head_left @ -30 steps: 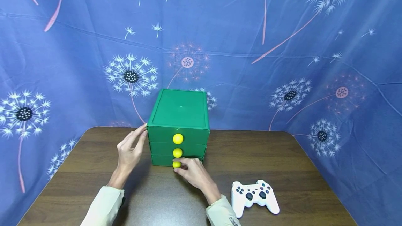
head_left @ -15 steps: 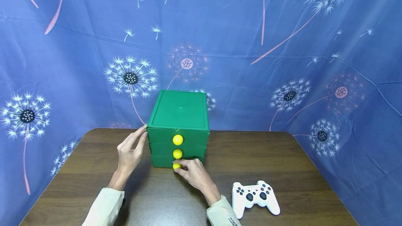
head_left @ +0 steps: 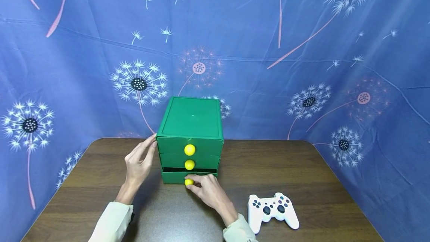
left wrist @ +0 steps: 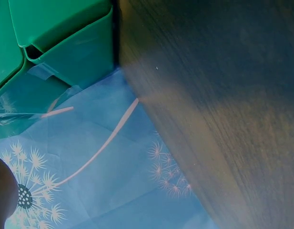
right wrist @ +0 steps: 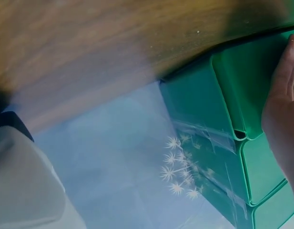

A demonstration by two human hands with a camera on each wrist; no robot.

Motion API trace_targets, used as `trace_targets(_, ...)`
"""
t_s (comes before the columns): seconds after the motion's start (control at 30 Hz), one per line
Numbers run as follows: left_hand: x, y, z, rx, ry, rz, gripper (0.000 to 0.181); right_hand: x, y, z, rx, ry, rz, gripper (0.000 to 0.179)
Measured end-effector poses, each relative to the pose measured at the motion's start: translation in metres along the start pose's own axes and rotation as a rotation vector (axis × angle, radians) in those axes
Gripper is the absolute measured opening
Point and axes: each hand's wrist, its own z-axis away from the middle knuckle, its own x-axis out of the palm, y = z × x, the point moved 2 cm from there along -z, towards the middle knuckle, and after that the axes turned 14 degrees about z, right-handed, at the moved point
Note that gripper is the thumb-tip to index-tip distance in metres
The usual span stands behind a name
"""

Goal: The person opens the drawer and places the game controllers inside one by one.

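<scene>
A blue cloth (head_left: 235, 21) printed with white and pink dandelions hangs behind and around a brown wooden table (head_left: 289, 171). Near the table's far edge stands a green chest (head_left: 193, 118) with three drawers, upright, its front facing the person. Its bottom drawer (head_left: 173, 177) is partly out, a dark gap showing above its front, while the upper two sit closed.

The left hand (head_left: 138, 163) is at the chest's upper left front edge, its fingers fairly straight and tips seeming to touch there; it grips nothing that can be seen. The right hand (head_left: 209, 189) pinches the bottom knob (head_left: 189, 182) between thumb and fingers, a narrow hold.

A white game controller (head_left: 273, 205) lies on the table to the right, apart from the chest and near the right sleeve (head_left: 239, 229). The top knob (head_left: 189, 149) and middle knob (head_left: 189, 165) are round and yellow, one above the other.
</scene>
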Motion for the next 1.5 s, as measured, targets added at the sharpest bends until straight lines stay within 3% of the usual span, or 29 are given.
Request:
trace_targets(0.83, 0.002, 0.004, -0.001, 0.022, 0.012, -0.018, 0.02, -0.004, -0.017, 0.019, 0.007, -0.031, -0.033, 0.013)
trace_targets(1.5, 0.002, 0.004, -0.002, 0.025, 0.008, -0.015, 0.033, -0.003, -0.024, 0.033, -0.026, -0.02, -0.023, 0.012)
